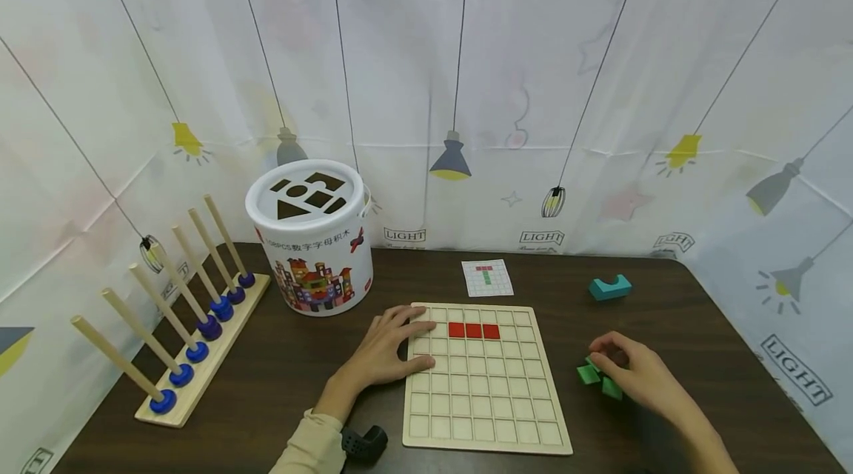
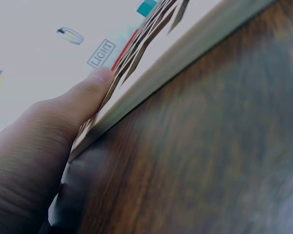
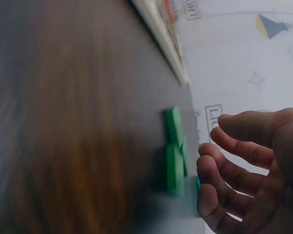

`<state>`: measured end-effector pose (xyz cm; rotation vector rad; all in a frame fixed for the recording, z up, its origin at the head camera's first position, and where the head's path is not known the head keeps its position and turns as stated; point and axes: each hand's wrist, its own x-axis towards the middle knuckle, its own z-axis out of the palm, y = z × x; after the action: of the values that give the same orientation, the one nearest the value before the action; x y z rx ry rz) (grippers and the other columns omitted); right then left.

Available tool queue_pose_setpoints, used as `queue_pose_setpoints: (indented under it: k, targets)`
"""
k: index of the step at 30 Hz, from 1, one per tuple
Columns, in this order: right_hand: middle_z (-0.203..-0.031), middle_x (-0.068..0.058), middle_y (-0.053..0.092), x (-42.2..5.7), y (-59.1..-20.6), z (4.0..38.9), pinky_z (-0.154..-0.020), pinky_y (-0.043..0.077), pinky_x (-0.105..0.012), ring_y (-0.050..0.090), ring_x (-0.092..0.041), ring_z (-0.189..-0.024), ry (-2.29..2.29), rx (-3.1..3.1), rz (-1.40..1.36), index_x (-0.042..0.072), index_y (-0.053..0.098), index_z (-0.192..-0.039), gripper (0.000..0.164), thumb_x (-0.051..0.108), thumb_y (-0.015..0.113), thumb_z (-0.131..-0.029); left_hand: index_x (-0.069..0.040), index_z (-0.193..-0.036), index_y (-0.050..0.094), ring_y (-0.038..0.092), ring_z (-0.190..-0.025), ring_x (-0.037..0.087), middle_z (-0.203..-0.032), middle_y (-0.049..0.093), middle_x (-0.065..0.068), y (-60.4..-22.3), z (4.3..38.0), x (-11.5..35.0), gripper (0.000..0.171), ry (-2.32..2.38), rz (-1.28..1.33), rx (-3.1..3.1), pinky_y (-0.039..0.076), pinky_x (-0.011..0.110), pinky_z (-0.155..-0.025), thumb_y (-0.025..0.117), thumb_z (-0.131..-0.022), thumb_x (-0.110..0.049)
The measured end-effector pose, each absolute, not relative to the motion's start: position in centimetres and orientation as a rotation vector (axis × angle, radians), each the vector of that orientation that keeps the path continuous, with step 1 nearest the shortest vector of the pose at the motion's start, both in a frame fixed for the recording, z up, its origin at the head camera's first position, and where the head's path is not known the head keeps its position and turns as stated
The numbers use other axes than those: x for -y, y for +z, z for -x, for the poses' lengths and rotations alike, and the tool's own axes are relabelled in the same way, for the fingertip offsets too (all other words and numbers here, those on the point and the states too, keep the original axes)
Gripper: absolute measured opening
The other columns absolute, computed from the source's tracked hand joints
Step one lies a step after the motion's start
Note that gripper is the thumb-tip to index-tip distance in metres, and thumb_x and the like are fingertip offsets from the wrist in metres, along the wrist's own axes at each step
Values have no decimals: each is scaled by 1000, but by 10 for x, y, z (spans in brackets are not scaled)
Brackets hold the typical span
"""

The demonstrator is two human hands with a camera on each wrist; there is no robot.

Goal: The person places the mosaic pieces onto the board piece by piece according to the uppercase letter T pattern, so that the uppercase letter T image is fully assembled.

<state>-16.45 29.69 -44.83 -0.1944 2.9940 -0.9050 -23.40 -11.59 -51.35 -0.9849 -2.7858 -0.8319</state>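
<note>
Look first to the green tiles (image 1: 589,375), heaped loosely on the dark table (image 1: 286,363) to the right of the board (image 1: 478,385) — not yet set in its squares. Seems to be at the step of picking one up, with three red tiles (image 1: 473,330) already side by side in the second row from the far edge. Going by the card (image 1: 476,287) beyond the board, showing a green stem below a red bar, calls next for pinching one tile by its edges and setting it below the middle red one.

Close over the heap, find the right hand (image 1: 633,370): fingers bent and loose, apparently pinching nothing. Lies just beyond the fingertips in the right wrist view, that heap; cannot tell of any actual touch. Note the left hand (image 1: 383,348) too — fingers spread, resting on the board's left edge, seemingly to steady it.

Farther out, see a teal block (image 1: 609,289) past the tiles and, to the left, a white bucket (image 1: 320,237) and a peg stand (image 1: 213,358) with blue and purple rings (image 1: 163,401).
</note>
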Motion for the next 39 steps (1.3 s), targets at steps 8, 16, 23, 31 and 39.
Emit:
queue_pose_setpoints:
  k: [8, 16, 23, 31, 39]
  targets:
    - [-92, -1, 62, -311, -451, 153, -60, 44, -22, 51, 1, -72, -852, -3002, 200, 8, 62, -106, 23, 27, 62, -91, -32, -137, 50, 26, -142, 23, -151, 36, -3, -514, 236, 115, 59, -816, 976, 2762, 26, 56, -106, 56, -85, -60]
    - [-93, -2, 58, -319, -451, 143, -60, 43, -23, 51, -2, -71, -817, -2881, 155, 7, 60, -112, 38, 36, 64, -88, -33, -136, 51, 28, -142, 25, -151, 37, -3, -513, 237, 114, 56, -809, 972, 2751, 27, 56, -106, 56, -87, -59]
    - [-90, -3, 56, -322, -453, 141, -61, 43, -22, 50, -1, -70, -835, -2861, 189, 7, 61, -110, 38, 34, 69, -84, -31, -137, 51, 24, -144, 26, -152, 36, -3, -516, 236, 113, 52, -798, 969, 2746, 25, 56, -108, 54, -90, -55]
    - [-89, -2, 55, -326, -457, 141, -61, 42, -22, 47, 0, -70, -791, -2893, 190, 8, 61, -106, 34, 31, 71, -83, -29, -137, 50, 27, -143, 29, -151, 37, 0, -515, 235, 114, 52, -797, 1012, 2706, 26, 57, -106, 55, -89, -49]
    - [-87, -2, 56, -327, -458, 143, -59, 41, -22, 47, 0, -68, -826, -2900, 186, 7, 58, -105, 34, 28, 72, -82, -30, -136, 52, 26, -144, 25, -151, 37, -3, -511, 234, 116, 52, -823, 974, 2768, 26, 58, -108, 58, -89, -50]
